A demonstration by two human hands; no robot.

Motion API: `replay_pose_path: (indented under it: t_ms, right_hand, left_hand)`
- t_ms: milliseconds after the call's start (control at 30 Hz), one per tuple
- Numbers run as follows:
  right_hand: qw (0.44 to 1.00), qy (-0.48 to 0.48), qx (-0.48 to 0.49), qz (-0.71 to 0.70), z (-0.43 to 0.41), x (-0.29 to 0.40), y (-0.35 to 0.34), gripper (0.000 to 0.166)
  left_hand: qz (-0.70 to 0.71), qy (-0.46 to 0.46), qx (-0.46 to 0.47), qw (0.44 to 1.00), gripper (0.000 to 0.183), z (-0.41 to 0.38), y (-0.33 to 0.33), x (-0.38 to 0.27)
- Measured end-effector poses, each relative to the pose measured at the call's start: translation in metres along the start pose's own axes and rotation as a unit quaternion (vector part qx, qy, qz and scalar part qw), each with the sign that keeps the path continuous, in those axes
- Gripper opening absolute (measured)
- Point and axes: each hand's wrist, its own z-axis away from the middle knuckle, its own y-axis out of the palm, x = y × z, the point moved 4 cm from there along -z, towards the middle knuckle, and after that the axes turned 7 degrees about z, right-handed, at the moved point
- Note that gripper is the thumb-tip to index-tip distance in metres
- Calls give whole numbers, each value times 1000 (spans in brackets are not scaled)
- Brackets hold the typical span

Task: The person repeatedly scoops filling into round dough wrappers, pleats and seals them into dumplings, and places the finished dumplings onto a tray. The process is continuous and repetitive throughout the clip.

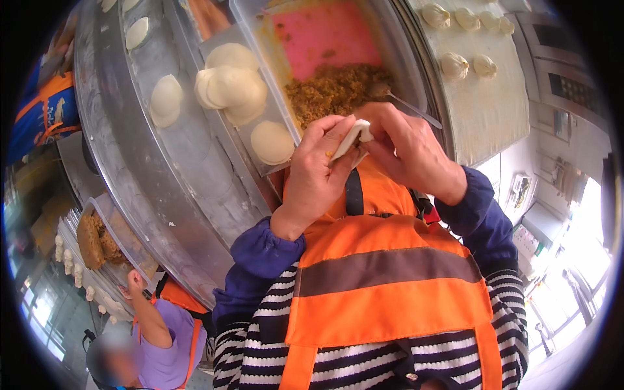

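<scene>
Between my two hands is a partly folded dough wrapper (349, 142) with some dark filling showing in its opening. My left hand (319, 163) cups it from the left, a crumb of filling stuck near the thumb. The fingers of my right hand (412, 146) pinch its upper right edge. Just beyond my hands stands a clear plastic tub (287, 109) holding crumbly brown filling (331, 90), with a metal spoon (414, 108) resting in it on the right. A stack of round dough wrappers (234, 90) and another flat round wrapper (272, 143) lie left of the tub.
Further left, dough rounds (166, 100) lie on a floured metal worktop (195, 151). Pleated buns (455, 66) sit on a cloth-covered tray (487, 112) at the right. At lower left, a person in a purple shirt (168, 331) works beside another tub of filling (100, 239).
</scene>
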Motion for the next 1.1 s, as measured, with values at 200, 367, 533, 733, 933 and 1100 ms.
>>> replay_pose_path:
  t_ms: [200,367,533,733,933,1100]
  right_hand:
    - [998,-42,-20,47,6,-2,-4,17]
    - [1000,15,-21,6,12,-1,0,18]
    - [997,-41,-2,60,5,-12,-8,13]
    - [999,-44,-9,26,6,-2,1,16]
    - [999,-13,-30,13,12,-5,-10,13]
    - [999,-19,-41,-24,7,2,-5,16]
  left_hand:
    - [65,-40,-42,996,39,-3,1,4]
    - [-57,-40,-13,997,38,-4,8,1]
    - [35,-33,-66,997,39,-3,12,6]
    - [-12,-58,-36,998,35,1,7,12]
    - [147,-61,26,987,57,-6,2,3]
    - [540,-279,-54,792,61,-6,31,26]
